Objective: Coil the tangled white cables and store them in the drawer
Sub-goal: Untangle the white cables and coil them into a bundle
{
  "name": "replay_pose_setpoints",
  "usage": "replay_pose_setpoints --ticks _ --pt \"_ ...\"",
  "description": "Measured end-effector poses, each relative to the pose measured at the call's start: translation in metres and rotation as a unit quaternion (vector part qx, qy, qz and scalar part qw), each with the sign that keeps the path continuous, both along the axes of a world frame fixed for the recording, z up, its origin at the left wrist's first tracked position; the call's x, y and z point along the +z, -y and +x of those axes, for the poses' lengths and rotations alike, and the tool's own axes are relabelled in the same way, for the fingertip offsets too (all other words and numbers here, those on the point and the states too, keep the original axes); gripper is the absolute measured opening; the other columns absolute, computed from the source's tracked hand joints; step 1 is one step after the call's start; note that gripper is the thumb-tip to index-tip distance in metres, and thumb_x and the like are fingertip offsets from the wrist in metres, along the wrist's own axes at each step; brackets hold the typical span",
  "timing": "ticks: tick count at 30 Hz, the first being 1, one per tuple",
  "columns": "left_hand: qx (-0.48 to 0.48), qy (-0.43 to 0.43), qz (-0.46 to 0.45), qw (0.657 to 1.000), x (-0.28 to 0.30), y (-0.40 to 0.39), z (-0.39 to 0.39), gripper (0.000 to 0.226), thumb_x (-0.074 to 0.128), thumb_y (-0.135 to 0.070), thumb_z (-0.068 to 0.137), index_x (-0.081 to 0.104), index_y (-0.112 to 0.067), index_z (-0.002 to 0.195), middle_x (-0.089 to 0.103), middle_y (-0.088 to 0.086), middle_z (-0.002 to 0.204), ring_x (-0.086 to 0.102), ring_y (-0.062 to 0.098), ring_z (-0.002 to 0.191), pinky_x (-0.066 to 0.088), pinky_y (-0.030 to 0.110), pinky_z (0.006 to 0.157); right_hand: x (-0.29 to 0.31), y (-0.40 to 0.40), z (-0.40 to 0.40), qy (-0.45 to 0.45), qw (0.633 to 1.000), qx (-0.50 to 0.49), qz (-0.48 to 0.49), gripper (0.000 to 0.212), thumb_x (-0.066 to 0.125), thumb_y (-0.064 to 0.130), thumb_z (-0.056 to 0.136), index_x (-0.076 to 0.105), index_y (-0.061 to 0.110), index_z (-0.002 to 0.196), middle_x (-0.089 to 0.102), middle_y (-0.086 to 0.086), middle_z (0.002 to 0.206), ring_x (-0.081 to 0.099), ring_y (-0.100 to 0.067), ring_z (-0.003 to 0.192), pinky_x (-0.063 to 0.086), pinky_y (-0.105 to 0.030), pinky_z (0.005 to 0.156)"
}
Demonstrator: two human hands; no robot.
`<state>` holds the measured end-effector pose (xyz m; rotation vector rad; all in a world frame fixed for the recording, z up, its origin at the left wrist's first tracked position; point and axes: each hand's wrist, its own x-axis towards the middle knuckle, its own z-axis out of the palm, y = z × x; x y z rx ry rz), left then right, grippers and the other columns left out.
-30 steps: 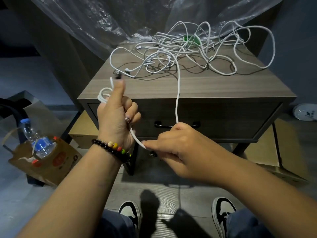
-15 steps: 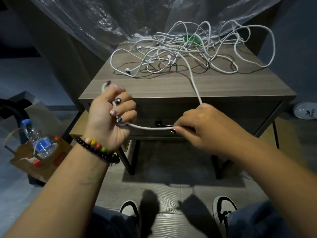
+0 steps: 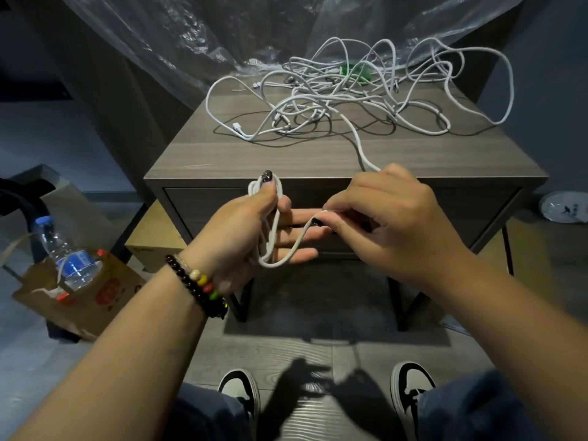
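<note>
**A:** Where is your left hand [image 3: 251,230] right now?

**B:** In front of the drawer [image 3: 203,206], palm turned up and fingers stretched out flat. Your thumb [image 3: 266,186] pins a few loops of the white cable [image 3: 358,144] at the top of the hand, and the loops hang down across your palm to below your little finger.

**A:** And your right hand [image 3: 394,224]?

**B:** Just beside the left, fingertips close to touching it. It is pinched narrow on the same cable, between thumb and forefinger. From behind that hand the cable climbs over the front edge of the table [image 3: 222,160] and runs back into the tangle.

**A:** Where is the rest of the task's stuff?

**B:** The tangled pile of cables [image 3: 334,90] lies across the back half of the table, with one plug end [image 3: 237,127] lying at the near left of the heap. Something green [image 3: 354,73] shows through the wires at the back; you can't tell what it is. The drawer is shut.

**A:** Anything else around you?

**B:** Clear plastic sheeting [image 3: 206,36] hangs behind the table. On the floor to your left, a water bottle [image 3: 65,253] sticks out of a brown paper bag [image 3: 86,300]. A beaded bracelet [image 3: 199,283] circles your left wrist, and your two shoes [image 3: 240,389] point at the table.
</note>
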<state>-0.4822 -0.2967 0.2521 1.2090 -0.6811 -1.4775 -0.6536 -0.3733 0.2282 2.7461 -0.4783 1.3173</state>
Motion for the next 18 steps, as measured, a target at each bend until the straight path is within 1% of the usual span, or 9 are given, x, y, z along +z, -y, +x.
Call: replay_pose_setpoints --ticks 1,2,4,5,7,10,12,15,18 --pt "0.0 0.021 0.004 1.0 -0.001 -0.001 -0.004 0.041 0.032 -0.042 0.101 0.048 -0.014 0.076 0.073 0.011 0.076 0.072 0.022 0.068 0.058 0.04 0.063 -0.001 -0.001 0.001 0.002 1.0 -0.003 -0.002 0.015 0.065 0.021 0.091 0.071 0.01 0.083 0.064 -0.001 0.074 0.058 -0.02 0.065 0.039 -0.036 0.063" --pt "-0.004 0.039 0.006 0.999 -0.003 -0.001 -0.008 0.04 0.032 -0.043 0.101 0.05 -0.014 0.079 0.071 0.009 0.07 0.071 0.021 0.061 0.058 0.035 0.056 -0.002 -0.001 0.001 0.005 1.0 -0.007 -0.004 0.015 0.065 0.021 0.091 0.071 0.01 0.082 0.063 -0.001 0.074 0.057 -0.02 0.065 0.038 -0.035 0.063" --pt "-0.021 0.084 0.009 0.996 -0.006 0.0 -0.014 0.042 0.03 -0.044 0.101 0.054 -0.01 0.091 0.07 0.01 0.069 0.067 0.018 0.05 0.054 0.023 0.043 -0.003 -0.002 0.002 0.01 1.0 -0.012 -0.008 0.016 0.065 0.021 0.092 0.071 0.01 0.082 0.063 0.0 0.073 0.057 -0.02 0.064 0.037 -0.033 0.063" --pt "-0.028 0.114 0.006 0.993 -0.008 0.0 -0.016 0.045 0.029 -0.043 0.102 0.055 -0.007 0.096 0.069 0.011 0.07 0.063 0.016 0.045 0.048 0.019 0.04 -0.003 -0.002 0.002 0.01 1.0 -0.013 -0.009 0.017 0.065 0.021 0.092 0.071 0.01 0.082 0.063 -0.001 0.073 0.057 -0.02 0.064 0.037 -0.033 0.063" --pt "-0.043 0.166 -0.015 0.985 -0.01 0.002 -0.017 0.049 0.026 -0.041 0.103 0.055 -0.002 0.096 0.067 0.014 0.068 0.052 0.012 0.037 0.038 0.018 0.036 -0.003 -0.001 0.002 0.012 1.0 -0.014 -0.009 0.016 0.066 0.021 0.091 0.071 0.009 0.082 0.064 -0.001 0.073 0.057 -0.02 0.064 0.038 -0.035 0.063" --pt "-0.057 0.201 -0.037 0.977 -0.013 0.002 -0.015 0.051 0.024 -0.041 0.103 0.054 -0.003 0.088 0.059 0.011 0.055 0.035 0.012 0.031 0.024 0.02 0.04 -0.003 -0.001 0.001 0.011 1.0 -0.019 0.002 0.015 0.067 0.022 0.091 0.072 0.01 0.083 0.064 0.0 0.073 0.057 -0.02 0.063 0.04 -0.035 0.063" --pt "-0.071 0.202 -0.038 0.976 -0.013 0.002 -0.014 0.053 0.024 -0.045 0.102 0.055 -0.005 0.084 0.048 0.007 0.049 0.028 0.01 0.031 0.022 0.017 0.039 -0.002 -0.001 -0.001 0.002 1.0 -0.022 0.014 0.019 0.065 0.026 0.091 0.072 0.01 0.084 0.065 0.0 0.074 0.058 -0.02 0.063 0.041 -0.037 0.064" --pt "-0.096 0.17 -0.028 0.98 -0.011 0.002 -0.013 0.06 0.023 -0.056 0.097 0.053 -0.007 0.08 0.032 0.001 0.046 0.022 0.008 0.031 0.02 0.015 0.038 0.0 0.001 -0.005 0.003 0.998 -0.033 0.046 0.026 0.064 0.035 0.09 0.071 0.011 0.082 0.065 0.002 0.074 0.06 -0.019 0.065 0.043 -0.038 0.069" --pt "-0.128 0.12 -0.015 0.984 -0.007 -0.001 -0.011 0.069 0.022 -0.07 0.083 0.055 -0.01 0.078 0.024 -0.002 0.047 0.018 0.008 0.031 0.023 0.013 0.037 0.005 0.006 -0.011 0.004 0.996 -0.065 0.067 0.04 0.063 0.051 0.084 0.07 0.013 0.08 0.065 0.003 0.072 0.06 -0.017 0.066 0.041 -0.039 0.076"
